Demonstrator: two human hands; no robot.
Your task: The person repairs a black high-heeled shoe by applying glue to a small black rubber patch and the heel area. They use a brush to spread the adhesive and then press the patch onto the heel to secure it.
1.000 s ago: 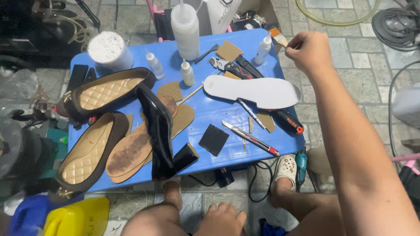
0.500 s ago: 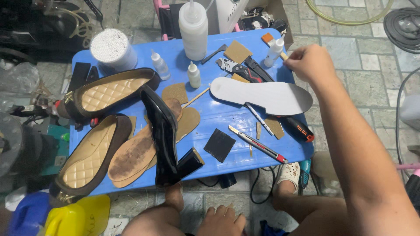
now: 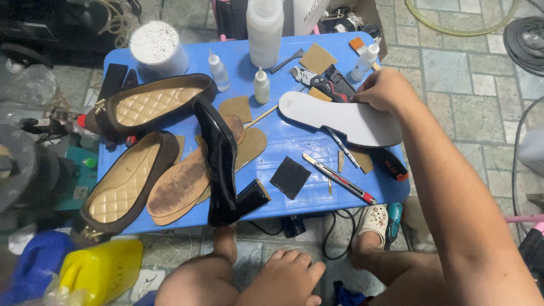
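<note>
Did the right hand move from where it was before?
Yes. The right hand came down from the far corner of the blue table toward the person, and now rests on the white insole.

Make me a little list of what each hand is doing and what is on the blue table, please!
Right hand: rests on the flat white shoe insole, at its far edge
Left hand: lies on the person's knee, holding nothing
Table: small blue plastic table
Middle: glossy black block-heel shoe on its side
Left side: two brown flat shoes with quilted tan lining
Back: tall white plastic squeeze bottle
</note>
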